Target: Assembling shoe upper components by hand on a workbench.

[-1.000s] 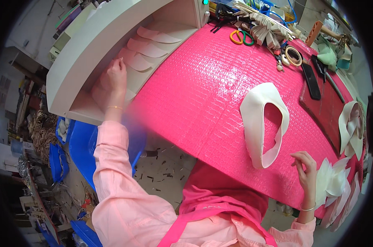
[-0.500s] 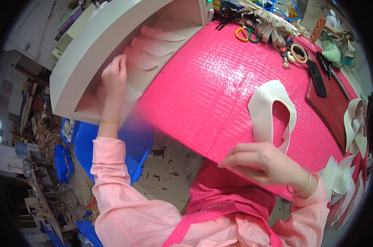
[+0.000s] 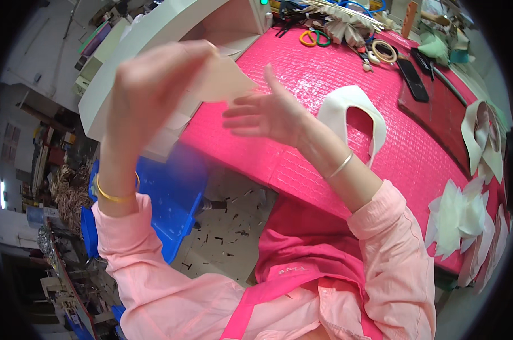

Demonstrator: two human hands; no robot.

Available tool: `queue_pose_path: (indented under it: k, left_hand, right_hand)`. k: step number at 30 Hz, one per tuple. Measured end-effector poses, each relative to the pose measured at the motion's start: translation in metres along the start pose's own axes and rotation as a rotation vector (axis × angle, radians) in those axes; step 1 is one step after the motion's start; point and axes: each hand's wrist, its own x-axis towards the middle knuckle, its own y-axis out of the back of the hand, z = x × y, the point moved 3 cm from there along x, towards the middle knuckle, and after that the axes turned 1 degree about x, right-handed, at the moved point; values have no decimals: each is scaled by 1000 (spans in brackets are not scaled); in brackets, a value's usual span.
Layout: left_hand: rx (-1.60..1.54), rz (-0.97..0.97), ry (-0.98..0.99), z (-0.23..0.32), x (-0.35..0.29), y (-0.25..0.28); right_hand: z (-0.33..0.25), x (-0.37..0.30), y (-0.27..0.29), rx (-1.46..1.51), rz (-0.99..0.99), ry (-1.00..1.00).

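My left hand [image 3: 154,90], blurred by motion, is raised in front of the white box-like machine [image 3: 100,110]. Pinched in its fingers is a thin, pale curved piece of material [image 3: 227,80], whose lower edge hangs over the pink table covering. My right hand [image 3: 268,113] reaches toward that piece, with thumb up, fingers spread and nothing in the grasp. Its fingers look close to the piece; whether they touch cannot be told. Just right of this hand lies a white shoe upper [image 3: 337,110] on the table [image 3: 279,161]. My left hand hides most of the machine's opening.
Scissors [image 3: 315,38], a tape roll [image 3: 384,51] and a black flat tool [image 3: 412,80] lie at the far side. White cut pieces [image 3: 463,212] are piled at the right edge. A blue bin [image 3: 174,198] stands below the machine, beside the scrap-littered floor.
My left hand has come up from the machine's opening with a pale piece. My right hand has moved left and forward, its fingers spreading. The view has shifted slightly.
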Motion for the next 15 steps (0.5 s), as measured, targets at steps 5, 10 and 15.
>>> queue_pose_path:
  k: [5,10,15]
  left_hand:
    - [-83,41,-422,105,2,-17]
    - [-544,407,78,105,-16,-74]
    - [-263,-334,-289,157,1,-148]
  right_hand:
    - [-38,-86,49,112,-71,365]
    - [-29,-245,108,-61,149,635]
    - [51,-303,153,11,586,443]
